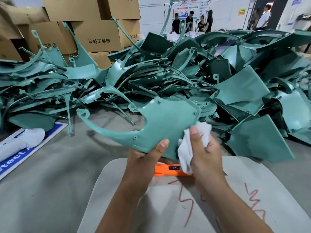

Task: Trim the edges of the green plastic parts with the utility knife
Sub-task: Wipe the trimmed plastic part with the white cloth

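— Where is the green plastic part [161, 121]?
— Held up near centre; the left hand [143, 157] pinches its near edge, thumb on top.
— The right hand [204, 155]?
— It clutches a white cloth [190, 148] against the part's right edge. The orange utility knife [168, 171] lies below.
— Room?
— Bare floor [50, 174] left; a pile of green parts [185, 73] crowds the far side.

Grey concrete floor [50, 174] runs underfoot. Stacked cardboard boxes [94, 31] rise at eleven o'clock. At one o'clock, people [191, 21] stand before a white wall [151, 14] with a poster [190, 5].
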### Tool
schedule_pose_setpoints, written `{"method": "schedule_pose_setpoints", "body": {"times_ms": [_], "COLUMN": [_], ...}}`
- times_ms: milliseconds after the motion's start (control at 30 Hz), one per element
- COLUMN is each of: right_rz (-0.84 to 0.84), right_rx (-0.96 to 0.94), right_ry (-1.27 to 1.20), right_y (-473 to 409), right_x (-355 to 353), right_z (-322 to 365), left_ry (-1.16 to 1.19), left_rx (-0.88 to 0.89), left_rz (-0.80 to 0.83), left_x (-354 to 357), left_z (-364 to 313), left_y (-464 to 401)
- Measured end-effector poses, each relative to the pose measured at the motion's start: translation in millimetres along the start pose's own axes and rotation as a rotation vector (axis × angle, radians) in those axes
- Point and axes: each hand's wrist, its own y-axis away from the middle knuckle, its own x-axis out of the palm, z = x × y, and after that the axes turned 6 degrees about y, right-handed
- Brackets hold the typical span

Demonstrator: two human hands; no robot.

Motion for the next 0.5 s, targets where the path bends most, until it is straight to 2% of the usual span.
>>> {"method": "schedule_pose_setpoints", "body": {"times_ms": [100, 200, 300, 500], "right_rz": [0.214, 0.296, 0.289, 0.173], "right_rx": [-0.007, 0.01, 0.021, 0.152], "right_ry": [0.03, 0.044, 0.013, -0.152], "right_y": [12, 12, 11, -2], "right_x": [12, 13, 12, 0], "right_z": [-8, -7, -3, -1], "left_ry": [0.104, 0.129, 0.138, 0.098], "left_rx": [0.073, 0.107, 0.077, -0.039], "left_rz": [-0.106, -0.168, -0.192, -0.05], "left_x": [1, 4, 10, 7], "left_z": [-2, -3, 0, 1], "left_y": [-1, -2, -4, -5]}}
